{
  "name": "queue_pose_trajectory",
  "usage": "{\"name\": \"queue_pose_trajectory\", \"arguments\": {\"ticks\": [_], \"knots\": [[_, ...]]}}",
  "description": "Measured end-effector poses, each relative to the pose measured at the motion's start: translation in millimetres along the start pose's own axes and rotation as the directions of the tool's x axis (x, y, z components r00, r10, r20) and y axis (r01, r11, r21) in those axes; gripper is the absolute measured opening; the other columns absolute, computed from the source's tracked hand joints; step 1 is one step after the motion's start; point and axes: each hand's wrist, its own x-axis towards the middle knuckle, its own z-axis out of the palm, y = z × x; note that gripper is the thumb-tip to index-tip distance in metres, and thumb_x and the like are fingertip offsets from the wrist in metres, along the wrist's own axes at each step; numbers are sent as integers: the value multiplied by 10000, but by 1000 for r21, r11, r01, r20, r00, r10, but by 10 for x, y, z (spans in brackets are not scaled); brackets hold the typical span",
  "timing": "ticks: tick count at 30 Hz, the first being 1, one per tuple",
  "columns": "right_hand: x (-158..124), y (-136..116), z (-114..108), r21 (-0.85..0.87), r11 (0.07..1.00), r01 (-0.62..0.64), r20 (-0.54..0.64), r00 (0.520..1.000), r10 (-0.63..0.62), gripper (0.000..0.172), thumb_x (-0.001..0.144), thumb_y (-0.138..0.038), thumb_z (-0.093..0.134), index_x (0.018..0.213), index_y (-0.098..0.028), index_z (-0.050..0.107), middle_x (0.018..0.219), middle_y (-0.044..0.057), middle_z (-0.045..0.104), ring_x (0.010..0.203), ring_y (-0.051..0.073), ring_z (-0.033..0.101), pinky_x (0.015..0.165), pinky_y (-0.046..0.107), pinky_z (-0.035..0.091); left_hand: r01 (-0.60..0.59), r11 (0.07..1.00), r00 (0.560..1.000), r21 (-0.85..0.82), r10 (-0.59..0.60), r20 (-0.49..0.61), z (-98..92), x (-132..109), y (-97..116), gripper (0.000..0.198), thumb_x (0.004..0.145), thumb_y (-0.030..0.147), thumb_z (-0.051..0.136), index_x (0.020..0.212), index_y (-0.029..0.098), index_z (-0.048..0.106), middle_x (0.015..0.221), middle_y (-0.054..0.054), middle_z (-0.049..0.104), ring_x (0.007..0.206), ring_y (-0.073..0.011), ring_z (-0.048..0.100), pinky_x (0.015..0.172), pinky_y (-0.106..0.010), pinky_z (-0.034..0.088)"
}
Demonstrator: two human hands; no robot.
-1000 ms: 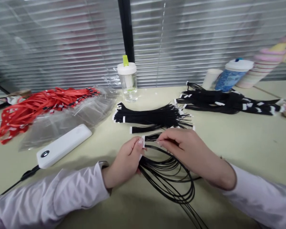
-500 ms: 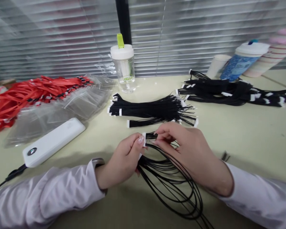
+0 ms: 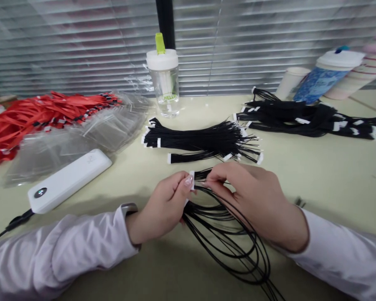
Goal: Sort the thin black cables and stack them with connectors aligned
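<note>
Between thumb and fingers, my left hand (image 3: 166, 209) grips a white connector (image 3: 192, 180) at the end of a black wire harness (image 3: 232, 238). The harness wires bow out in loops below and to the right, and their lower ends run out of view at the bottom. A second white piece partly shows beneath the left fingers. My right hand (image 3: 257, 200) pinches a thin black wire close to the connector's right side; the fingertips partly hide it. Just beyond both hands lies a bundle of black wires (image 3: 194, 138) with white connectors.
Red cables (image 3: 53, 110) and clear plastic bags (image 3: 81, 138) lie at the left, behind a white power bank (image 3: 69, 179). A clear bottle (image 3: 165, 83) stands by the blinds. More black harnesses (image 3: 301, 119) lie back right, before a blue cup (image 3: 329, 77) and a white cup (image 3: 291, 82).
The view has shifted slightly. My right fingertips have moved a little along beside the connector, still pinching; my left hand keeps its hold on the connector.
</note>
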Motion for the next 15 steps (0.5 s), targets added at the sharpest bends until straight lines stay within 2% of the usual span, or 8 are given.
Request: {"name": "queue_pose_trajectory", "arguments": {"ticks": [3, 5, 8, 11, 13, 15], "knots": [[10, -8, -2, -44, 984, 170, 53, 984, -168, 144, 852, -176, 399, 758, -163, 508, 688, 2, 544, 638, 111, 457, 597, 226, 310, -27, 999, 999, 46, 25, 46, -13, 2, -4, 306, 888, 335, 303, 652, 162, 393, 604, 15, 410, 559, -91, 385, 539, -222, 356], [20, 4, 5, -38, 974, 222, 75, 973, -218, 186, 856, -162, 369, 741, -150, 515, 673, 13, 536, 631, 114, 451, 594, 232, 311, -36, 998, 997, 51, 32, 76, -18, 9, -14, 307, 887, 339, 306, 660, 158, 407, 615, 11, 423, 570, -93, 392, 548, -222, 365], [54, 58, -16, -55, 985, 163, 106, 982, -157, 123, 846, -179, 399, 801, -155, 511, 682, 8, 517, 618, 113, 439, 572, 231, 299, -13, 1000, 998, 18, 12, 68, -9, 32, -29, 326, 880, 367, 325, 645, 157, 404, 592, 17, 407, 537, -84, 386, 500, -202, 364], [113, 123, -138, -116, 987, 113, 155, 983, -94, 82, 816, -221, 471, 864, -158, 491, 807, 34, 521, 668, 121, 447, 570, 229, 298, 102, 990, 995, -93, -103, -14, 17, 61, -40, 343, 864, 425, 347, 663, 158, 421, 565, 27, 398, 448, -66, 388, 398, -179, 351], [145, 138, -272, -156, 984, 86, 111, 991, -69, 136, 779, -279, 534, 801, -153, 488, 787, 37, 512, 647, 114, 435, 557, 225, 293, 176, 962, 978, -208, -194, -71, 39, 80, -54, 349, 846, 467, 367, 692, 161, 435, 538, 39, 386, 379, -58, 384, 333, -173, 339], [151, 115, -405, -166, 985, 54, 67, 997, -43, 270, 743, -367, 576, 628, -160, 445, 602, -6, 455, 527, 82, 358, 508, 221, 261, 192, 922, 962, -336, -244, -121, 59, 96, -78, 356, 828, 496, 388, 726, 161, 453, 520, 48, 373, 344, -56, 385, 301, -170, 338]]}}
